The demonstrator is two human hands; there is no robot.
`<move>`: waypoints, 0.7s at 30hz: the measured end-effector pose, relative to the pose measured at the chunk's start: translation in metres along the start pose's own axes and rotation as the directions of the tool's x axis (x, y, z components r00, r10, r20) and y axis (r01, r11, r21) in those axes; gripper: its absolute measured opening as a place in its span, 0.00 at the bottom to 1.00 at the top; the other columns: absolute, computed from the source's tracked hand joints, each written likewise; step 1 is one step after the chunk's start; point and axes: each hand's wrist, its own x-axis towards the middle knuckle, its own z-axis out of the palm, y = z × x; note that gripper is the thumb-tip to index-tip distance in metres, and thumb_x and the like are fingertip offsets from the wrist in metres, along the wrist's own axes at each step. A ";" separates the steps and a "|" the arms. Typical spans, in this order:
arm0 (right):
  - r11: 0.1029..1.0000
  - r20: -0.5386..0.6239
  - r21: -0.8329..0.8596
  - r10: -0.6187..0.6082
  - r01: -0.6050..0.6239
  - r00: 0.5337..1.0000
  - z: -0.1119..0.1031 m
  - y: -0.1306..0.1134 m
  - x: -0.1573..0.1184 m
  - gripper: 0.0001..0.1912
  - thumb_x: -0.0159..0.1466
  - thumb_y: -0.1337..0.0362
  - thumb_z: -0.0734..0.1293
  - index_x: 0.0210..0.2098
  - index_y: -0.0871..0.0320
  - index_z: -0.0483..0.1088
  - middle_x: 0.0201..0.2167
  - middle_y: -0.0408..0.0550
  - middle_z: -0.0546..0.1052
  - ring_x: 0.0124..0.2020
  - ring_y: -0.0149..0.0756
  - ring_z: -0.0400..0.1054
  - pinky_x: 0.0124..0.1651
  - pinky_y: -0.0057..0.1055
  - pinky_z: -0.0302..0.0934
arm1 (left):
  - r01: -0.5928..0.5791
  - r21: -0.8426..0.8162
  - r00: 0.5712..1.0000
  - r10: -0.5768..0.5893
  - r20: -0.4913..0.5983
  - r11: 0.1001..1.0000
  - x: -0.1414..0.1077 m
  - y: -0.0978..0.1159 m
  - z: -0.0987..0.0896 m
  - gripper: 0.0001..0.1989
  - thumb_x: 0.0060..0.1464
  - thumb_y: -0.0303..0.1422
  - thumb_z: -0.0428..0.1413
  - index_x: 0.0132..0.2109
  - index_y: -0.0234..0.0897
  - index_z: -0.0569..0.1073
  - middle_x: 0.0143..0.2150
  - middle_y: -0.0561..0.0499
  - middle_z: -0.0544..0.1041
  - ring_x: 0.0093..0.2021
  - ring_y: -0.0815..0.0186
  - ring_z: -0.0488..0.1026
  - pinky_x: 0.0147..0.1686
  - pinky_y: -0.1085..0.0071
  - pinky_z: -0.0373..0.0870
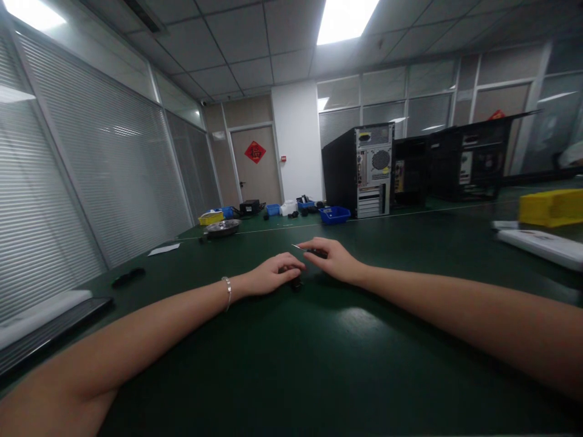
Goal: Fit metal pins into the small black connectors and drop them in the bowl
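Observation:
At the middle of the green table, my left hand (277, 272) rests with its fingers closed around a small black object (296, 283), mostly covered by the hand, so its kind does not show. A silver bracelet (227, 294) circles my left wrist. Just to the right, my right hand (334, 258) grips a slim tool (297, 246) with a thin metal tip and what looks like a dark handle. The tip points left, slightly above and beyond my left fingers, apart from the black object.
Black computer towers (374, 170) stand at the back right, beside a blue bin (334, 214). A metal bowl (222, 228) and a yellow tray (211, 217) sit back left. A keyboard (50, 334) lies near left, dark glasses-like item (129, 277) beyond; a yellow bin (551, 207) is right.

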 end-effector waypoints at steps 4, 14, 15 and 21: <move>0.999 0.013 0.002 0.048 -0.048 0.999 0.000 -0.001 0.001 0.15 0.62 0.61 0.61 0.47 0.59 0.69 0.41 0.50 0.72 0.39 0.38 0.65 0.41 0.32 0.58 | 0.075 0.029 0.991 -0.072 -0.114 0.997 0.001 0.002 -0.001 0.17 0.55 0.43 0.47 0.42 0.35 0.71 0.39 0.48 0.69 0.38 0.64 0.66 0.39 0.70 0.63; 0.987 0.473 0.058 0.103 -0.148 0.875 -0.012 -0.002 0.007 0.17 0.58 0.56 0.66 0.44 0.57 0.71 0.38 0.44 0.73 0.38 0.36 0.67 0.39 0.29 0.60 | 0.227 0.186 0.955 -0.256 0.149 0.956 -0.003 0.024 -0.012 0.25 0.42 0.51 0.56 0.40 0.36 0.69 0.37 0.49 0.68 0.32 0.65 0.63 0.27 0.73 0.58; 0.985 0.492 0.072 0.100 -0.155 0.865 -0.013 -0.002 0.007 0.18 0.57 0.55 0.66 0.45 0.57 0.71 0.39 0.44 0.73 0.39 0.36 0.67 0.40 0.29 0.60 | 0.223 0.191 0.957 -0.253 0.146 0.956 -0.003 0.024 -0.013 0.25 0.42 0.51 0.56 0.40 0.37 0.69 0.37 0.49 0.68 0.32 0.65 0.63 0.27 0.73 0.58; 0.986 0.512 0.093 0.071 -0.137 0.856 -0.010 0.000 0.006 0.20 0.54 0.55 0.69 0.44 0.58 0.72 0.36 0.43 0.74 0.37 0.35 0.67 0.39 0.28 0.60 | 0.229 0.141 0.950 -0.253 0.181 0.963 -0.002 0.016 -0.017 0.23 0.44 0.49 0.56 0.42 0.37 0.68 0.38 0.49 0.67 0.34 0.64 0.64 0.29 0.73 0.60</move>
